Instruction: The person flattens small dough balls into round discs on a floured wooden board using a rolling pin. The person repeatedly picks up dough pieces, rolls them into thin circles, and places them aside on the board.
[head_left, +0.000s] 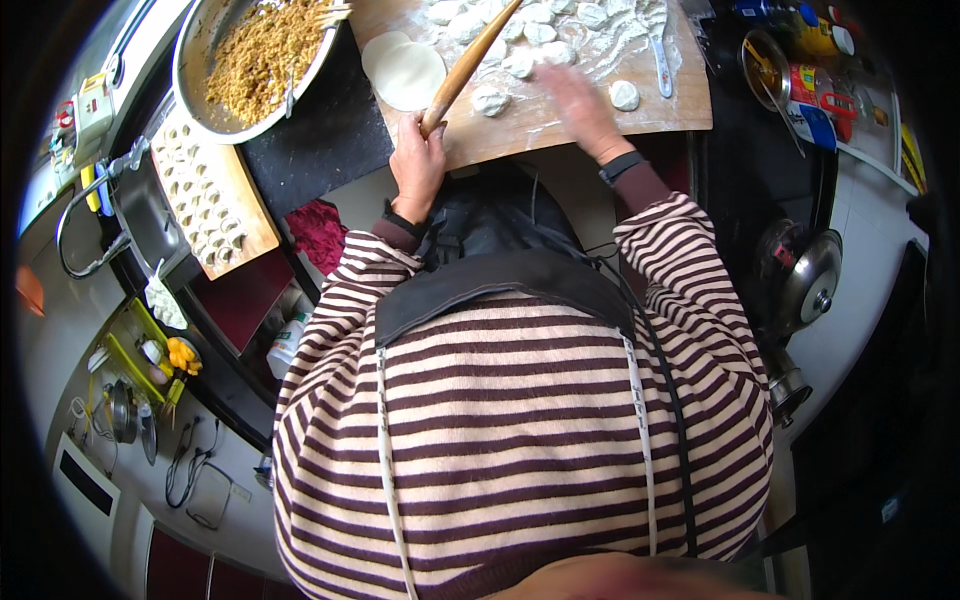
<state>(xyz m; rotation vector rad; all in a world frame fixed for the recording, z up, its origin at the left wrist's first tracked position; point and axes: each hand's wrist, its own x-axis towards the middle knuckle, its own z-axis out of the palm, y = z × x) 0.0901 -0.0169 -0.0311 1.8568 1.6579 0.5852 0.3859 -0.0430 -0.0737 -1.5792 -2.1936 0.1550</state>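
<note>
My left hand (420, 157) is closed round the lower end of a wooden rolling pin (472, 64), which slants up to the right over a floured wooden board (525, 139). My right hand (581, 105) is blurred above the board, near pieces of dough; its fingers look extended, and I see nothing held in it. Round dough wrappers (409, 75) overlap at the board's left side. A flattened dough piece (490, 100) lies between my hands, and another (624, 95) lies right of my right hand. Several more floured pieces lie further back.
A metal basin (180, 90) of crumbly filling (259, 67) stands at upper left. Beyond it, a second board (259, 240) bears rows of dumplings beside a sink (142, 199). A white-and-blue spatula-like utensil (661, 67) lies at the right of the floured board. Bottles and a metal bowl (765, 71) stand further right.
</note>
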